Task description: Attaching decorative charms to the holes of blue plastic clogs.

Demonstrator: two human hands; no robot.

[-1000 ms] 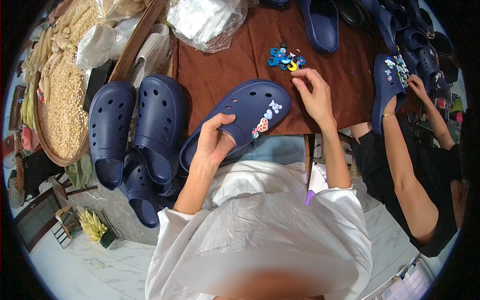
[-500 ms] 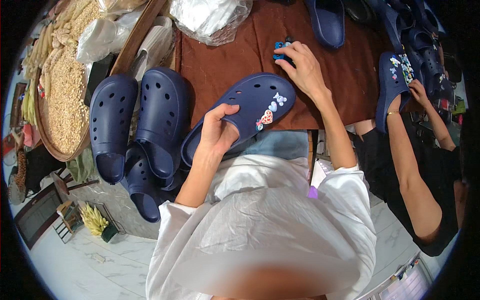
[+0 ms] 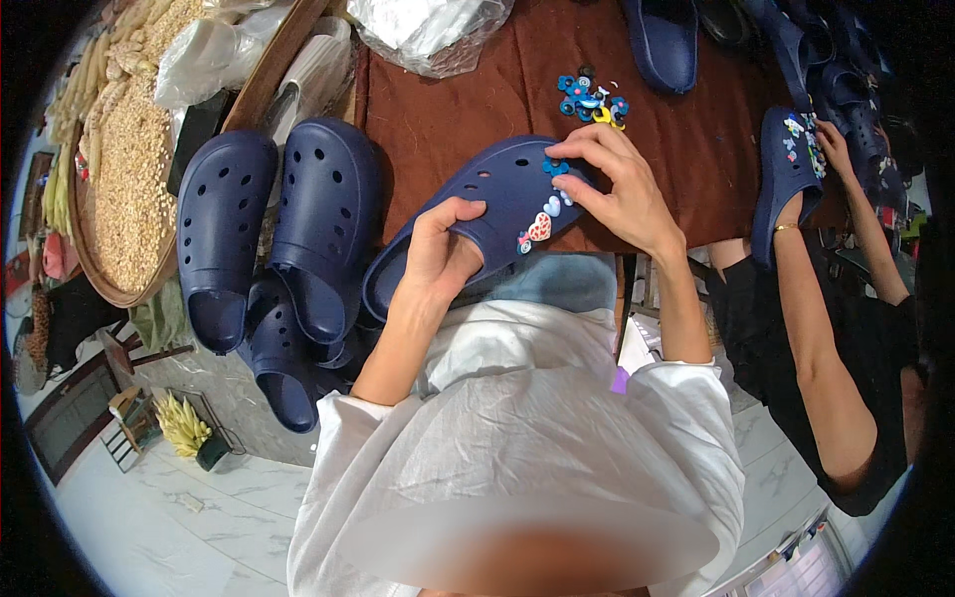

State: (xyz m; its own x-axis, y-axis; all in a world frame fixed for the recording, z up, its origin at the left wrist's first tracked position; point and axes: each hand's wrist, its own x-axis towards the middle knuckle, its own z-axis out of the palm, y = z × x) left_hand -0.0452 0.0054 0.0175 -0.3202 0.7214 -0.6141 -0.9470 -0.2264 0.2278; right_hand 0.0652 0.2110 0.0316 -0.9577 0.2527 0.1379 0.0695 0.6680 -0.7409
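Note:
My left hand (image 3: pixel 441 251) grips the side of a navy blue clog (image 3: pixel 487 209) that rests on the brown table (image 3: pixel 458 109) at its near edge. The clog's top carries small charms, among them a red heart (image 3: pixel 538 229). My right hand (image 3: pixel 612 184) presses a blue charm (image 3: pixel 550 166) onto the clog's toe with its fingertips. A small pile of blue and yellow charms (image 3: pixel 593 98) lies on the table just beyond my right hand.
Several more navy clogs (image 3: pixel 269 239) lie stacked at the left. A round woven tray of grain (image 3: pixel 124 189) sits further left, and a clear plastic bag (image 3: pixel 423 30) at the table's far side. At the right, another person's hands (image 3: pixel 834 139) work on a decorated clog (image 3: pixel 786 169).
My right hand reached out to the charm pile, then came back to the clog's toe holding a blue charm. My left hand kept its hold on the clog.

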